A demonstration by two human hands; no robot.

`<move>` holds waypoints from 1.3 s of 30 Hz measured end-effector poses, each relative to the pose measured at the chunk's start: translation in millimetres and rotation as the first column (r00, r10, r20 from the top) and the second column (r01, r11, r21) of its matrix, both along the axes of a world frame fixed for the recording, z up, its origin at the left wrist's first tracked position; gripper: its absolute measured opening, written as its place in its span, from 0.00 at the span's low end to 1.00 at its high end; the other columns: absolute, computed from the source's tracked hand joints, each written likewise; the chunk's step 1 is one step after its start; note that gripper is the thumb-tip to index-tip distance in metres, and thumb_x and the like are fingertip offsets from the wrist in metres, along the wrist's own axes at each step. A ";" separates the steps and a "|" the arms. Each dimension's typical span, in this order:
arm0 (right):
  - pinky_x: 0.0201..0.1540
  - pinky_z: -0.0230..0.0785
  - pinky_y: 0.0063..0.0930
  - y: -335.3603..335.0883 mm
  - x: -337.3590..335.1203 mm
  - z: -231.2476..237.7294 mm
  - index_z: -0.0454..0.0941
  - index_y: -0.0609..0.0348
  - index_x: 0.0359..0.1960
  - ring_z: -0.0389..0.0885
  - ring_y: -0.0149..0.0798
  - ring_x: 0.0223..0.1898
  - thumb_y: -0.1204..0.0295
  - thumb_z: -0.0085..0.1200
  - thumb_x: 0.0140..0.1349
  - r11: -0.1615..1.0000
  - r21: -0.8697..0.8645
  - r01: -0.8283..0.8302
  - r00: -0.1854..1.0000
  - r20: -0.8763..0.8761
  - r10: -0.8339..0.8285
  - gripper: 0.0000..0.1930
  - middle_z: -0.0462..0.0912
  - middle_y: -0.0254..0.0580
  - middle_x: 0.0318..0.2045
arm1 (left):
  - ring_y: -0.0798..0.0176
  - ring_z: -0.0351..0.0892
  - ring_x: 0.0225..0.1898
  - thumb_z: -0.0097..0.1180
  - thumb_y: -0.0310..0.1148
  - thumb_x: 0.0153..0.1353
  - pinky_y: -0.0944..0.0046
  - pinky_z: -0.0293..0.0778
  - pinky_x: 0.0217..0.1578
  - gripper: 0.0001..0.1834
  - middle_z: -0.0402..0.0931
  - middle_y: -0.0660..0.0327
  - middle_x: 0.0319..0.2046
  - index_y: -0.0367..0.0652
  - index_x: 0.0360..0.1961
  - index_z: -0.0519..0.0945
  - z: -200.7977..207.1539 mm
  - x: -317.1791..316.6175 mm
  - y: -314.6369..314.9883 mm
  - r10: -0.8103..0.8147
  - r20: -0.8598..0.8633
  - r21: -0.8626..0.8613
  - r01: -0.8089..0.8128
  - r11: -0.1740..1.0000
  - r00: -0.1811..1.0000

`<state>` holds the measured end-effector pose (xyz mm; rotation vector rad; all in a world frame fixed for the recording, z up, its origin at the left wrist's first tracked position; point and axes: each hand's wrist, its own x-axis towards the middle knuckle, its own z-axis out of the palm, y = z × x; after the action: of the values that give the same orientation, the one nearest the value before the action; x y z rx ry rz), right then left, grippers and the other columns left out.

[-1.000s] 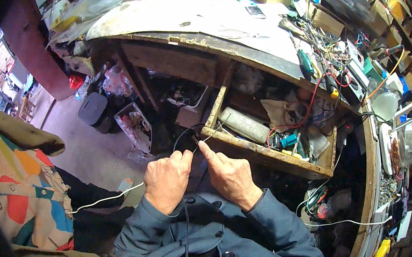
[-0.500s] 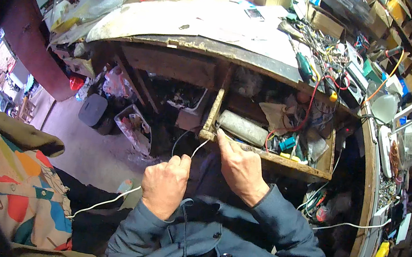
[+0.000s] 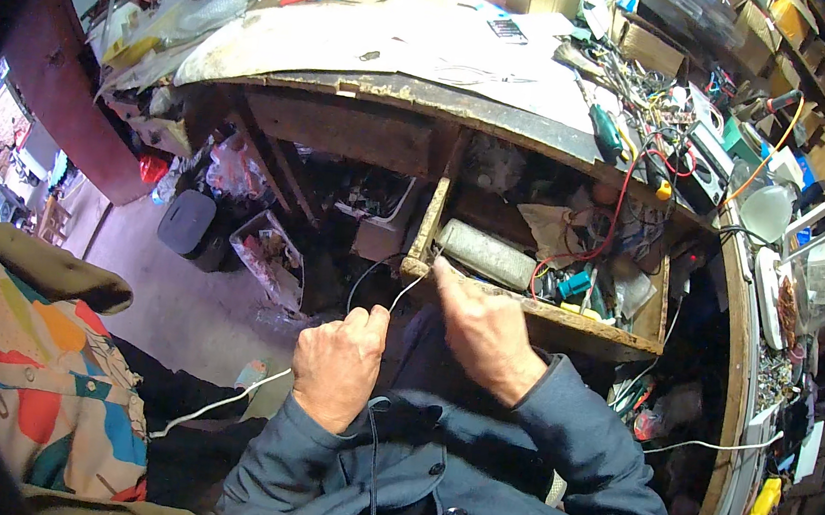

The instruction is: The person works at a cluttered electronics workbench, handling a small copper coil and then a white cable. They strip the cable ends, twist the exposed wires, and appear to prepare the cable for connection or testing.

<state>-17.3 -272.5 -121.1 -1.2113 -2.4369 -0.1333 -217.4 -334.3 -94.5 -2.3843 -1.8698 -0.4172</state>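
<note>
L hand (image 3: 336, 365) is closed, fingers curled round a white cord (image 3: 406, 295), which runs up from the fist to the front L corner of an open drawer (image 3: 576, 327). R hand (image 3: 485, 331) is at that corner, index finger extended, others curled; cord meets its fingertips, can't tell if pinched. In drawer: long pale block (image 3: 488, 252) along front edge nr L corner, teal item (image 3: 574, 284) further R, red wire (image 3: 617, 229) hanging in over bench's (image 3: 350, 83) front edge.
</note>
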 end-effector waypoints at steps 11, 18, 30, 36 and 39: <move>0.26 0.78 0.37 -21.8 -0.5 -5.9 0.72 0.66 0.68 0.84 0.43 0.24 0.78 0.56 0.57 0.993 -0.077 -0.085 0.996 0.003 0.086 0.32 0.81 0.43 0.25 | 0.47 0.85 0.27 0.55 0.29 0.65 0.48 0.78 0.28 0.06 0.80 0.57 0.28 0.49 0.42 0.81 -7.4 -5.1 -4.3 0.001 0.035 -0.047 0.001 0.999 0.999; 0.30 0.80 0.40 11.4 22.1 20.9 0.73 0.62 0.66 0.86 0.49 0.29 0.79 0.54 0.66 0.997 0.076 -0.023 0.951 -0.307 0.045 0.25 0.84 0.49 0.29 | 0.42 0.88 0.40 0.59 0.35 0.71 0.51 0.81 0.38 0.10 0.87 0.49 0.38 0.42 0.43 0.87 -9.5 -18.2 0.3 0.102 0.647 -0.118 -0.034 0.992 0.756; 0.23 0.74 0.36 -27.6 -41.1 -19.7 0.73 0.55 0.70 0.80 0.42 0.21 0.78 0.60 0.62 0.961 0.006 -0.275 0.823 -0.516 0.239 0.31 0.78 0.41 0.24 | 0.55 0.90 0.35 0.59 0.33 0.72 0.60 0.79 0.36 0.10 0.87 0.48 0.34 0.37 0.44 0.88 -19.0 -36.2 -3.8 0.172 0.701 -0.179 -0.063 0.982 0.692; 0.25 0.75 0.35 -28.6 -46.8 -1.8 0.74 0.57 0.69 0.81 0.45 0.22 0.82 0.59 0.63 0.945 -0.106 -0.308 0.880 -0.411 0.241 0.30 0.80 0.45 0.26 | 0.47 0.90 0.39 0.58 0.33 0.74 0.57 0.80 0.38 0.11 0.86 0.45 0.36 0.36 0.45 0.86 -15.4 -45.9 -10.3 0.172 0.799 -0.189 -0.031 0.982 0.576; 0.24 0.73 0.35 -23.9 -48.3 -7.5 0.74 0.58 0.69 0.81 0.45 0.23 0.83 0.60 0.62 0.930 -0.116 -0.348 0.866 -0.420 0.272 0.31 0.80 0.45 0.26 | 0.55 0.90 0.37 0.58 0.33 0.75 0.59 0.79 0.38 0.12 0.86 0.46 0.35 0.34 0.44 0.86 -14.1 -53.7 -9.0 0.221 0.790 -0.261 -0.012 0.965 0.572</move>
<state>-65.6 -296.5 -128.6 -0.7960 -2.2717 0.4106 -271.1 -343.3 -108.6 -2.3547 -2.5009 -1.6223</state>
